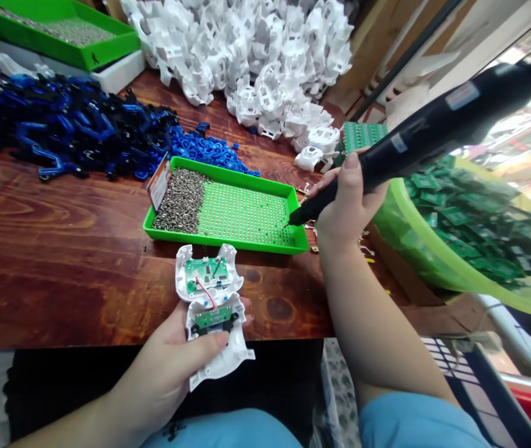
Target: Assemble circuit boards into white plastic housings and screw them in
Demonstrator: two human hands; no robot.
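Here, the person's left hand [167, 358] grips an opened white shell [221, 348] low at the desk's edge. Beyond it, well apart, the right hand [352, 202] is closed round a black screwdriver [387, 149], tip over the screw tray [247, 243].

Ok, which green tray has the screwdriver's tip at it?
The middle tray, with screws piled at its left end. The right hand holds the screwdriver at its other end; the back-left tray has no tool near it.
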